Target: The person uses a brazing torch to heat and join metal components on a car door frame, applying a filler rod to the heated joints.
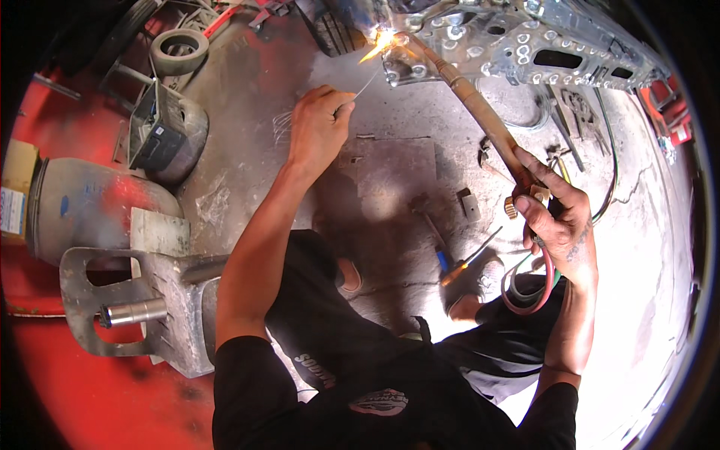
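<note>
My right hand (559,214) is wrapped round the valve end of a gas welding torch (480,112), whose long tube reaches up and left to a car body panel (517,45). Red and green hoses (544,289) hang below that hand. At the torch's tip a bright orange-white flame (384,39) burns against the left end of the grey metal panel. Between the pinched fingers of my left hand (319,127) is a thin filler rod (366,84), angled up toward the flame. Glare hides the exact spot where the flame meets the metal.
A hammer (431,229), a screwdriver (471,259) and a small metal block (469,205) lie on the floor between my feet. To the left stand a grey plastic stool (180,300), a drum (105,202), a black box (157,127) and a tyre (178,51). Pliers (484,155) lie near the torch.
</note>
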`<act>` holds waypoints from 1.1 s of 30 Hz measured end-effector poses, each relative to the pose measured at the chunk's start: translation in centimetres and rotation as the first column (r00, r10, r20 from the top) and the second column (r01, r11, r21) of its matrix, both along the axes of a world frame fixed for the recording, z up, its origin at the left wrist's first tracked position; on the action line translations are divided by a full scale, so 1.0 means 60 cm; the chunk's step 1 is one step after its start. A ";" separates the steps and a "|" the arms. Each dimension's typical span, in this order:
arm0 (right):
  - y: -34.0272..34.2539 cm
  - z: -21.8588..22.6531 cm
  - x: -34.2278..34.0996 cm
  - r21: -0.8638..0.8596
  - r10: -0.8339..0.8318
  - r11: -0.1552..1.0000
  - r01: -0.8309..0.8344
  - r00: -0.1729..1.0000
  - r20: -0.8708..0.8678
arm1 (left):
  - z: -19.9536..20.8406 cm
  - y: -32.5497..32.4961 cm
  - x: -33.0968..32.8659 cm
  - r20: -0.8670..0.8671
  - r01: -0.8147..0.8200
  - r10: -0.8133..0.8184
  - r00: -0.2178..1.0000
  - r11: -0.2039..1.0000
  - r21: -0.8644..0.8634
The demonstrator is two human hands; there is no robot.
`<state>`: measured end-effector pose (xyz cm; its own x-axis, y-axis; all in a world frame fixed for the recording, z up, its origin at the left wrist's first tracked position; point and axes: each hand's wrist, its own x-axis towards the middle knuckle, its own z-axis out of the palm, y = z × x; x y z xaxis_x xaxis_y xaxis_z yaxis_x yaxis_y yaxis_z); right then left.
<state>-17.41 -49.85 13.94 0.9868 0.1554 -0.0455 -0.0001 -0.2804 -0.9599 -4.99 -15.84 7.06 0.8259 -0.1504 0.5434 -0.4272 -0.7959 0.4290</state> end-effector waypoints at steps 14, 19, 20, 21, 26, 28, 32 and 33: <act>-0.003 -0.009 0.006 -0.002 0.008 1.000 -0.007 1.000 0.020 | -0.008 0.000 0.004 -0.003 0.020 -0.020 1.000 1.000 -0.013; -0.006 -0.003 0.004 0.008 0.001 1.000 -0.001 1.000 0.005 | -0.003 -0.009 0.005 -0.014 -0.002 0.002 1.000 1.000 0.012; -0.005 -0.003 0.004 0.010 0.003 1.000 -0.003 1.000 0.005 | -0.003 -0.007 0.005 -0.009 -0.001 0.001 1.000 1.000 -0.001; -0.003 -0.002 0.005 0.010 0.004 1.000 -0.004 1.000 0.005 | -0.003 -0.006 0.004 -0.004 0.001 -0.001 1.000 1.000 -0.014; -0.005 -0.008 0.006 0.009 0.007 1.000 -0.008 1.000 0.016 | -0.007 -0.005 0.005 0.006 0.015 -0.015 1.000 0.999 -0.031; -0.005 -0.010 0.006 0.029 -0.006 1.000 0.006 1.000 0.010 | -0.007 -0.005 0.005 0.002 0.018 -0.018 1.000 0.999 -0.042; -0.005 -0.010 0.007 0.036 0.007 0.999 -0.008 1.000 0.011 | -0.004 -0.007 0.004 -0.003 0.010 -0.010 1.000 1.000 -0.019; -0.004 -0.009 0.007 0.035 0.001 0.999 -0.001 1.000 0.007 | -0.003 -0.008 0.004 -0.009 0.007 -0.007 1.000 1.000 -0.015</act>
